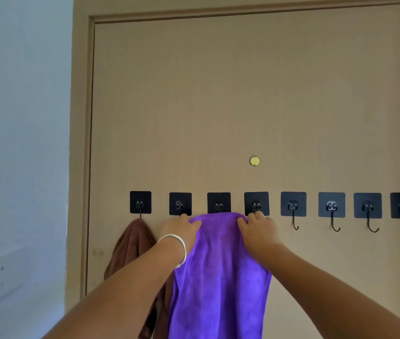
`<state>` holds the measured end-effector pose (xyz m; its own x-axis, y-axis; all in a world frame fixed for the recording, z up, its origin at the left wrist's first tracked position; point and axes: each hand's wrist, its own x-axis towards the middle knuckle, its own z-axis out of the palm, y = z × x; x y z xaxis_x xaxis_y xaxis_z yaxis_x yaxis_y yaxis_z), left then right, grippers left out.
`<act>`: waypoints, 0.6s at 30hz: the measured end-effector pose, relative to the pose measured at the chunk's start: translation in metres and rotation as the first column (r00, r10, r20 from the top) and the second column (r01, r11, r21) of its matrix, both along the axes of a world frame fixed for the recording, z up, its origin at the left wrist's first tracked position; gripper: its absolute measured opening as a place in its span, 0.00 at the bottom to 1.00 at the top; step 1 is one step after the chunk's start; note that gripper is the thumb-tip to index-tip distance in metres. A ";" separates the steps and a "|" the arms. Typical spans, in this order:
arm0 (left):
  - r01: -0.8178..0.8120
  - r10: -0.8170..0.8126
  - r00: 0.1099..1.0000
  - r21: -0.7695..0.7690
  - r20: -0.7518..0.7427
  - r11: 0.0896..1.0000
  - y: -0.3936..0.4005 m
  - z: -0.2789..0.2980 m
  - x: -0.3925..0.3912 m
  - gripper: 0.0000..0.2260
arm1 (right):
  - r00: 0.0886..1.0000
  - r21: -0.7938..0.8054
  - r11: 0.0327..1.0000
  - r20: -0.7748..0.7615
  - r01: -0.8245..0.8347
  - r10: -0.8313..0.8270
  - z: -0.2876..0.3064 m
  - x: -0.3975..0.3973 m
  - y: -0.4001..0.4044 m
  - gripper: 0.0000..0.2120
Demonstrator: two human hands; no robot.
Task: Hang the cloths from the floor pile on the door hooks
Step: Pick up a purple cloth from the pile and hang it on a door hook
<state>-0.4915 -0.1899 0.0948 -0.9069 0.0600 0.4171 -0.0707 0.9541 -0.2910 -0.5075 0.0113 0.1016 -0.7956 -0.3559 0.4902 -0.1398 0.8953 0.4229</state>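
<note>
A tan wooden door (218, 94) fills most of the view, set in a matching frame (81, 143), with a pale blue-grey wall (20, 118) to its left. A small round brass disc (254, 161) sits on the door panel above a horizontal row of eight black square adhesive hook pads (331, 204). The four pads toward the right each show a bare dark metal hook (295, 223) curving below the pad. From the first pad (140, 202) at the left end hangs a brown cloth (130, 248), draped down against the door and partly hidden behind the left forearm. A purple cloth (218, 277) hangs in long folds in the middle of the view, its top edge lying just under the third pad (218, 203); whether it is caught on that hook cannot be told, since the cloth covers it. The left hand (179, 228), wearing a silver bangle (173, 248) at the wrist, holds the upper left corner of the purple cloth, its grip closed on the fabric with fingertips reaching toward the second pad (180, 203). The right hand (259, 228) holds the upper right corner in the same manner, its fingers curled on the fabric just under the fourth pad (256, 203). Both forearms rise from the lower edge of the view.
</note>
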 end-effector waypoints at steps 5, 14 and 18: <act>0.016 -0.015 0.999 -0.026 0.052 1.000 0.008 -0.036 -0.003 0.23 | 0.996 0.024 0.999 0.079 -0.040 0.037 -0.045 -0.008 -0.005 0.22; -0.001 -0.020 0.982 0.114 0.186 0.993 0.035 -0.064 0.000 0.21 | 0.977 -0.122 0.985 0.159 -0.124 0.143 -0.090 -0.011 -0.024 0.26; -0.002 0.007 0.987 -0.031 0.158 1.000 0.045 -0.061 0.010 0.18 | 0.967 -0.074 0.981 0.170 -0.178 0.188 -0.092 -0.009 -0.016 0.24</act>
